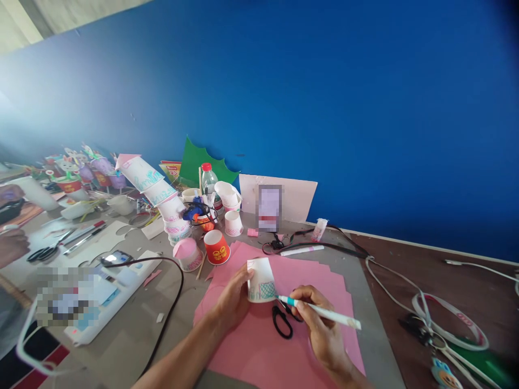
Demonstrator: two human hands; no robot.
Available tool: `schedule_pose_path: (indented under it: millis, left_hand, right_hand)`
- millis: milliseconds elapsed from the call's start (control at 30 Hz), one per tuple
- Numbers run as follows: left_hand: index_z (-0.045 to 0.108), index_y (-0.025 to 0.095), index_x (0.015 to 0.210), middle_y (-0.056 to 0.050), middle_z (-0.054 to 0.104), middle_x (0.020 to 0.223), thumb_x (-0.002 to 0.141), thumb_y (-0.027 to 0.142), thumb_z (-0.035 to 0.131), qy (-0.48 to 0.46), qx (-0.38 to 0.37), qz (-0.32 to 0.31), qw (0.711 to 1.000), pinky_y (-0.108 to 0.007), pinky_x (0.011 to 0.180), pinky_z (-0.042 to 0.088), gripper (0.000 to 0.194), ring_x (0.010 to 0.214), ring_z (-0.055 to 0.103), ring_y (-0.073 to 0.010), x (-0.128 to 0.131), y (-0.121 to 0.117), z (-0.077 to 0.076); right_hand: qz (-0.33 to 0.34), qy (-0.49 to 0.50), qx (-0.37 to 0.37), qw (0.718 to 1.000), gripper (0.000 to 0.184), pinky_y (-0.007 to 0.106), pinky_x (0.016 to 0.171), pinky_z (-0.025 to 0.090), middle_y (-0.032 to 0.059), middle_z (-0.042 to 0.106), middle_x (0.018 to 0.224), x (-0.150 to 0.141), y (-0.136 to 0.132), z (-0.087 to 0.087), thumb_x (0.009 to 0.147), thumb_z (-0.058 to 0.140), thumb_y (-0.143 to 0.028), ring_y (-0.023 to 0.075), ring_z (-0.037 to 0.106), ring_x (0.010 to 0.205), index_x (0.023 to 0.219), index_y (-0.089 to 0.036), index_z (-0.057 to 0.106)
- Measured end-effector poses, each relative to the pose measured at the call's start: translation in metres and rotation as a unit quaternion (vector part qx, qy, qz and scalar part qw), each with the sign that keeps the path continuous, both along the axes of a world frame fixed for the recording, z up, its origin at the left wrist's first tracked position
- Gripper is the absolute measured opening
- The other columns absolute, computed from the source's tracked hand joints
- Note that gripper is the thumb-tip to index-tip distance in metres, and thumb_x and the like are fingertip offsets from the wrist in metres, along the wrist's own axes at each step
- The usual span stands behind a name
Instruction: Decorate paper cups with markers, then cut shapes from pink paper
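My left hand (pixel 237 294) is closed around a white paper cup (pixel 259 270), tilted on its side, with green cross-hatched lines and some pink marks on its wall. In my right hand (pixel 320 324) is a white marker (pixel 334 315) with a teal collar, its tip at the cup's lower right edge. Pink paper sheets (pixel 243 346) lie beneath both hands. Black-handled scissors (pixel 283 322) rest on that paper, their blades partly hidden behind my right fingers. Just behind stand a red paper cup (pixel 217 247) and a cup with a pink cone top (pixel 187 254).
A leaning tower of decorated cups (pixel 160 193) stands left of a plastic bottle (pixel 208 181). A propped phone (pixel 270 208) faces me. Cables (pixel 344 246) and a lanyard (pixel 450 319) lie right. Another person's hand (pixel 14 246) is at far left, near scissors (pixel 48 248).
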State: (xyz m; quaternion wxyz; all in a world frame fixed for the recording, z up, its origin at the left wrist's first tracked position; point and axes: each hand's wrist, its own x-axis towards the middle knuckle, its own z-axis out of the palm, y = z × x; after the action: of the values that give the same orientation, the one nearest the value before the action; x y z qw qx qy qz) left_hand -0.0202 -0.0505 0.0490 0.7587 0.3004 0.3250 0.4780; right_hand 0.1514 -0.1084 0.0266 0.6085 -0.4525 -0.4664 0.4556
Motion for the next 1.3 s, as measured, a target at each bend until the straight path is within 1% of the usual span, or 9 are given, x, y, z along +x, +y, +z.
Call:
schedule_pose_path:
  millis: [100, 267, 467, 567, 733, 800, 933, 1133, 1300]
  left_hand:
    - [0.072, 0.013, 0.105, -0.009, 0.076, 0.083, 0.076, 0.039, 0.073, 0.003, 0.002, -0.003, 1.0, -0.031, 0.071, 0.05, 0.04, 0.085, 0.07, -0.0267, 0.0, 0.0, 0.003]
    - [0.073, 0.019, 0.098, -0.008, 0.077, 0.085, 0.076, 0.041, 0.072, -0.003, 0.006, -0.008, 1.0, -0.036, 0.082, 0.051, 0.031, 0.094, 0.069, -0.0292, 0.0, 0.002, 0.0]
    - [0.074, 0.016, 0.091, -0.01, 0.077, 0.086, 0.076, 0.04, 0.071, -0.008, 0.007, -0.009, 1.0, -0.038, 0.085, 0.051, 0.028, 0.096, 0.068, -0.031, -0.001, 0.002, -0.003]
    - [0.074, 0.017, 0.094, -0.009, 0.076, 0.085, 0.078, 0.04, 0.07, -0.008, 0.007, -0.01, 1.0, -0.037, 0.082, 0.051, 0.029, 0.093, 0.068, -0.0299, -0.001, 0.001, -0.002]
    - [0.072, 0.018, 0.101, -0.007, 0.075, 0.082, 0.078, 0.04, 0.07, 0.008, 0.01, -0.008, 1.0, -0.031, 0.07, 0.05, 0.032, 0.08, 0.068, -0.0243, -0.001, 0.0, 0.002]
    - [0.071, 0.019, 0.105, -0.006, 0.075, 0.082, 0.079, 0.041, 0.07, 0.01, 0.01, -0.009, 1.0, -0.031, 0.069, 0.049, 0.034, 0.081, 0.068, -0.0248, -0.001, 0.0, 0.003]
    - [0.07, 0.019, 0.115, -0.008, 0.077, 0.09, 0.081, 0.038, 0.068, 0.011, 0.015, -0.01, 1.0, -0.032, 0.072, 0.049, 0.039, 0.086, 0.069, -0.0264, 0.0, -0.001, 0.003]
    - [0.072, 0.016, 0.104, -0.008, 0.076, 0.086, 0.077, 0.039, 0.072, 0.007, 0.017, -0.005, 1.0, -0.03, 0.07, 0.05, 0.035, 0.076, 0.068, -0.0222, 0.001, -0.001, 0.006]
    - [0.071, 0.014, 0.11, -0.01, 0.077, 0.088, 0.074, 0.041, 0.075, -0.002, 0.003, -0.001, 1.0, -0.034, 0.078, 0.051, 0.046, 0.087, 0.07, -0.0281, 0.0, 0.001, -0.002]
  right_hand:
    - [0.005, -0.011, -0.007, 1.0, 0.023, 0.025, 0.056, 0.048, -0.0004, 0.058, 0.065, -0.001, 0.0, 0.004, 0.086, 0.064, -0.044, 0.0162, 0.056, 0.061, 0.078, -0.022, 0.067]
    - [0.013, -0.026, -0.016, 0.999, 0.025, 0.025, 0.055, 0.045, -0.0004, 0.057, 0.064, 0.001, 0.001, 0.004, 0.086, 0.062, -0.043, 0.0157, 0.053, 0.06, 0.076, -0.021, 0.066]
    - [0.005, 0.008, -0.02, 1.0, 0.021, 0.023, 0.054, 0.043, -0.0014, 0.055, 0.062, 0.004, 0.002, -0.002, 0.086, 0.063, -0.04, 0.0146, 0.051, 0.059, 0.076, -0.022, 0.066]
    - [0.012, 0.019, -0.011, 1.0, 0.023, 0.024, 0.055, 0.046, -0.0004, 0.058, 0.064, 0.003, 0.001, -0.002, 0.086, 0.064, -0.043, 0.0153, 0.053, 0.061, 0.078, -0.022, 0.067]
    - [0.032, -0.004, -0.018, 0.999, 0.029, 0.025, 0.056, 0.047, 0.0001, 0.057, 0.066, 0.0, -0.001, 0.003, 0.087, 0.064, -0.05, 0.0161, 0.053, 0.061, 0.08, -0.022, 0.067]
    - [0.037, -0.011, -0.027, 0.999, 0.031, 0.025, 0.054, 0.045, -0.0001, 0.056, 0.065, 0.0, -0.002, 0.004, 0.087, 0.064, -0.052, 0.016, 0.051, 0.06, 0.079, -0.022, 0.067]
    - [0.042, -0.016, -0.028, 0.999, 0.033, 0.025, 0.053, 0.045, -0.0006, 0.054, 0.064, -0.002, -0.002, 0.006, 0.086, 0.063, -0.054, 0.0158, 0.049, 0.059, 0.078, -0.022, 0.066]
    - [0.03, -0.032, -0.024, 0.999, 0.03, 0.025, 0.054, 0.045, -0.0001, 0.056, 0.065, 0.001, 0.0, 0.005, 0.086, 0.063, -0.049, 0.016, 0.051, 0.06, 0.076, -0.021, 0.066]
    - [0.013, 0.016, -0.022, 1.0, 0.024, 0.025, 0.054, 0.043, -0.001, 0.057, 0.064, 0.005, 0.002, -0.007, 0.087, 0.064, -0.043, 0.0146, 0.05, 0.058, 0.078, -0.021, 0.066]
